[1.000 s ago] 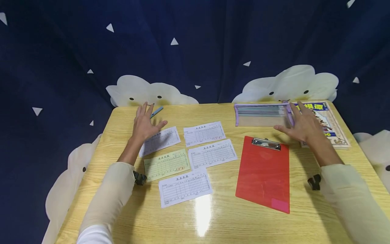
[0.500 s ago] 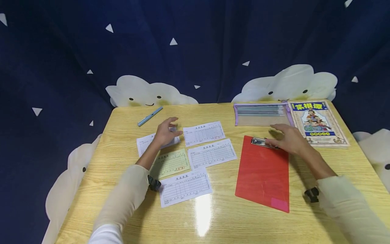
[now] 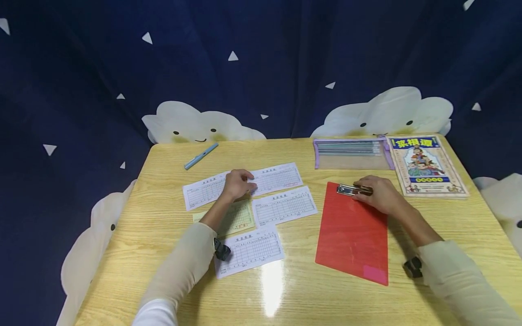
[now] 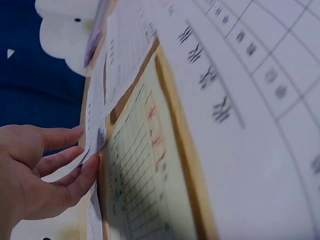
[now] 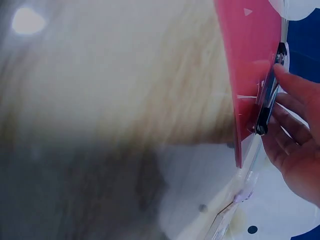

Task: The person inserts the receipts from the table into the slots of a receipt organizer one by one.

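The upper middle white slip (image 3: 279,175) is lying left of the red clipboard (image 3: 352,240), its left end being pinched by the left hand (image 3: 236,184), thumb and fingertips nearly meeting. The right hand (image 3: 380,194) is gripping the metal clip (image 3: 345,190), thumb nearer the person, fingers beyond. A pencil pouch (image 3: 346,162) is lying behind.

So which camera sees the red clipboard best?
The head view: it shows nearly all of the red clipboard, with the right hand covering a bit near its metal clip. The right wrist view shows just a slanted part. I can't spot it in the left wrist view.
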`<act>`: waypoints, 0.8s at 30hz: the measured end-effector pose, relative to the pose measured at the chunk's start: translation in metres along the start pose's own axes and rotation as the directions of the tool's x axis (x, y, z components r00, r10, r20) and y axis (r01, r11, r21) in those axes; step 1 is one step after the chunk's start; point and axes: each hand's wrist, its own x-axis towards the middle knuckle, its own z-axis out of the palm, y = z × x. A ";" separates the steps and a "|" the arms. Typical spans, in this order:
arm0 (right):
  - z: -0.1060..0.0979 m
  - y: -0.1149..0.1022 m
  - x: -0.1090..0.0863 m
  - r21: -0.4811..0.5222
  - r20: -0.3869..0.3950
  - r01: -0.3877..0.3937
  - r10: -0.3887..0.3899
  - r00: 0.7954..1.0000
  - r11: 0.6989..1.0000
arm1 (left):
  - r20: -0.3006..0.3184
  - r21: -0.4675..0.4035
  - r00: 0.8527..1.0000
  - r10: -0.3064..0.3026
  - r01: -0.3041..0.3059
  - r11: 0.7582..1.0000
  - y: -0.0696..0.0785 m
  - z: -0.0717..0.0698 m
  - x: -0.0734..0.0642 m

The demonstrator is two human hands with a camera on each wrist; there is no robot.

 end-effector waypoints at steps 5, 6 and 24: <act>0.005 0.000 0.000 -0.012 -0.065 0.065 -0.066 0.996 0.998 | -0.055 -0.009 0.998 -0.015 0.014 1.000 0.003 0.010 0.000; 0.006 0.001 0.000 -0.014 -0.075 0.075 -0.076 0.994 0.997 | -0.069 -0.016 0.997 -0.019 0.018 1.000 0.003 0.011 0.001; 0.007 -0.004 -0.001 -0.055 -0.074 0.078 -0.082 0.994 0.995 | -0.125 -0.106 0.991 -0.052 0.038 0.994 0.002 0.010 0.004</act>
